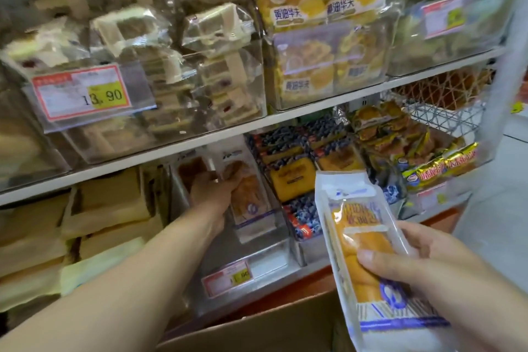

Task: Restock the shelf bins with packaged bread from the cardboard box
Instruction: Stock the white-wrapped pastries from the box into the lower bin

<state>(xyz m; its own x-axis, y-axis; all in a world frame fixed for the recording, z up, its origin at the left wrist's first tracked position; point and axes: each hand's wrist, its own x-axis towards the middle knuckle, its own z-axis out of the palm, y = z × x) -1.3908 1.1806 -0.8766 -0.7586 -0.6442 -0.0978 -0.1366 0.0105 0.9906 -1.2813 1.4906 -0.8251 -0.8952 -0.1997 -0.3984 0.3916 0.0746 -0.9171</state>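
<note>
My right hand (445,274) grips a white and clear bread packet (368,254) with an orange loaf inside, held upright in front of the lower shelf. My left hand (213,188) reaches into a clear shelf bin (257,240) on the lower shelf and rests on the same kind of bread packets (245,188) lying there, fingers curled over their top ends. The cardboard box (285,326) shows only its brown rim at the bottom of the view, below both arms.
The upper shelf holds clear bins of sandwich cakes (160,46) and yellow waffle packs (320,11). Blue-wrapped cakes (303,157) and yellow snack packs (440,168) fill bins right of my left hand. Pale bread stacks (94,217) lie at left. A price tag (227,277) hangs on the bin front.
</note>
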